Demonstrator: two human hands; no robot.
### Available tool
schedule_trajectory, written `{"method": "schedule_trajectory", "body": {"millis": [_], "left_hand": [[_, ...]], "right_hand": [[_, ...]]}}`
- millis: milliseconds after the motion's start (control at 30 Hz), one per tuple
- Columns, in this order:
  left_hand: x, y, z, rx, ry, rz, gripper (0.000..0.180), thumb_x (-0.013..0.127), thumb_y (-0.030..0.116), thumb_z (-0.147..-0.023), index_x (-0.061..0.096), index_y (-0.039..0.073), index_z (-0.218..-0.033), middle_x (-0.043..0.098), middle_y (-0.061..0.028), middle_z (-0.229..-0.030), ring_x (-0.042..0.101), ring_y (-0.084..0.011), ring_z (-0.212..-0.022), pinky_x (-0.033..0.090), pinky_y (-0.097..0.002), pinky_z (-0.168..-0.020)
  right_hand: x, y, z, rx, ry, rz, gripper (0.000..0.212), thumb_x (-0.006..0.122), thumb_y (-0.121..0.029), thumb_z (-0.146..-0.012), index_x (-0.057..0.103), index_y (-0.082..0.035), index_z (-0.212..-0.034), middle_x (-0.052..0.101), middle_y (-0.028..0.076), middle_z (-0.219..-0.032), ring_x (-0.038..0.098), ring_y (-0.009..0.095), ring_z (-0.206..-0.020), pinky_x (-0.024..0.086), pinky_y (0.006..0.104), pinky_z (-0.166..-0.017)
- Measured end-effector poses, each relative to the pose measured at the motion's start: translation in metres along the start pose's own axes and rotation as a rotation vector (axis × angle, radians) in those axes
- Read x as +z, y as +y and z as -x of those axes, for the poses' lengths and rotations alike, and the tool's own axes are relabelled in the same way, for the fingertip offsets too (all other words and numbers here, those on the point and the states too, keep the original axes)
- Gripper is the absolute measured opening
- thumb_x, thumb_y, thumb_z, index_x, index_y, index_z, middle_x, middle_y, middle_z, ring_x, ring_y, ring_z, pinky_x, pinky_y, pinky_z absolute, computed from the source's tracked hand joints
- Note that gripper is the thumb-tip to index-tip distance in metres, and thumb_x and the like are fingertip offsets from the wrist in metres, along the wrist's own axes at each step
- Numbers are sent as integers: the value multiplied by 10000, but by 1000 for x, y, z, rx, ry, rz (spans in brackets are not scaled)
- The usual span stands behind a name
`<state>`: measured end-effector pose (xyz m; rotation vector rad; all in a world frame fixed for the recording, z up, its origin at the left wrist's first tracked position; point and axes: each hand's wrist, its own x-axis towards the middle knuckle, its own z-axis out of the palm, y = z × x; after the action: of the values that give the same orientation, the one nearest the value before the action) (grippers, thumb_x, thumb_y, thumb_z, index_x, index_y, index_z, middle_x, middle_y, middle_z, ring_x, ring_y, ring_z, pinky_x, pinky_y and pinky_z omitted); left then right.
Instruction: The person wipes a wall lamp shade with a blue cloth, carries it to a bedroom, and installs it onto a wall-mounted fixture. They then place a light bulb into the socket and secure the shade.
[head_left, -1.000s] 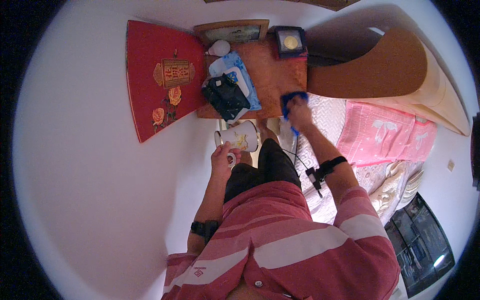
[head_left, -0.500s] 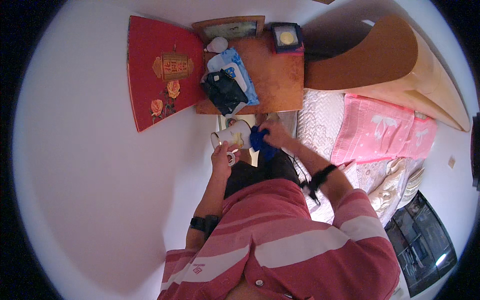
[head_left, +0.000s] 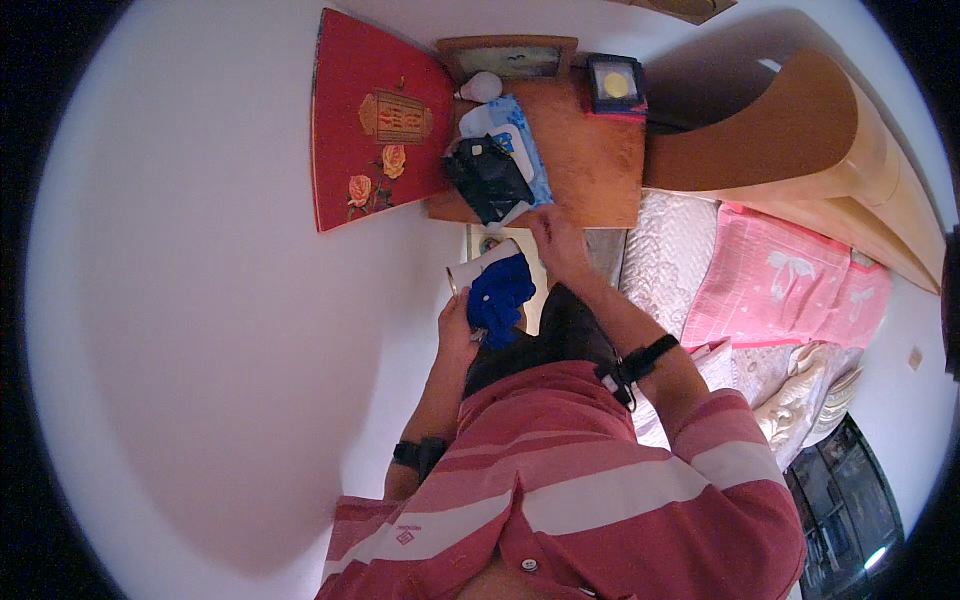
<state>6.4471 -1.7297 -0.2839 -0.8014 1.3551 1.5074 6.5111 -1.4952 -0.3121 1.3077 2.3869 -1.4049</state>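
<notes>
A white mug (head_left: 468, 273) with a gold-coloured rim lies tipped on its side in my left hand (head_left: 457, 322), whose fingers are wrapped round it. A bunched blue cloth (head_left: 503, 292) drapes over the mug and hides most of its side and its handle. My right hand (head_left: 560, 245) is raised at the front edge of the wooden cabinet top (head_left: 590, 160), apart from the mug and cloth. Its fingertips are slightly blurred, close to a blue-and-white wipes pack (head_left: 537, 165) and a crumpled black plastic bag (head_left: 488, 180).
A light bulb (head_left: 482, 88), a framed picture (head_left: 510, 62) and a dark box with a gold disc (head_left: 616, 85) stand toward the back of the cabinet. A red panel with roses (head_left: 375, 130) leans at left. A bed with a pink towel (head_left: 770, 280) adjoins on the right.
My right hand has let go of the blue cloth and moved up to the cabinet's edge. The cloth now hangs over the mug in my left hand. The view has shifted a little.
</notes>
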Motion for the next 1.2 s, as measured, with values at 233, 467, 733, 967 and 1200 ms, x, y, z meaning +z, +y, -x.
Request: {"method": "schedule_trajectory", "body": {"millis": [233,467,733,967,1200], "left_hand": [[-13,-3,13,80,6,-19,258,607,219,-1049,646,20,-1209,733,-96,-1063,718,-204,-899,609,-353,-797],[-27,-10,8,54,36,-19,242,615,237,-1046,656,39,-1180,734,-78,-1026,712,-184,-882,602,-352,-750],[-24,-20,11,63,69,-50,232,611,292,-1046,665,83,-1133,721,-29,-959,685,-139,-793,551,-321,-615],[-25,-22,9,32,97,-79,235,611,267,-1043,662,73,-1165,734,-52,-1059,704,-189,-893,579,-349,-754],[-32,-33,7,49,99,-34,206,627,314,-1032,667,115,-1068,708,-2,-912,654,-131,-740,507,-312,-585]], "right_hand": [[23,-4,-35,23,14,-13,460,731,-421,-865,663,-64,-1148,729,213,-910,710,441,-880,564,526,-796],[29,20,-38,-138,123,-159,237,729,-198,-870,704,-60,-1062,716,169,-991,690,381,-924,550,470,-828],[1,16,-28,-292,252,-109,190,716,-110,-883,692,-35,-1056,689,163,-1054,672,346,-992,534,451,-886],[-41,-4,-3,-212,134,-306,111,697,-40,-919,678,3,-1019,684,128,-1085,671,198,-983,544,322,-847],[-80,-33,5,-571,398,-3,151,705,-12,-876,684,-19,-1025,674,126,-1106,662,271,-1028,532,357,-896]]}}
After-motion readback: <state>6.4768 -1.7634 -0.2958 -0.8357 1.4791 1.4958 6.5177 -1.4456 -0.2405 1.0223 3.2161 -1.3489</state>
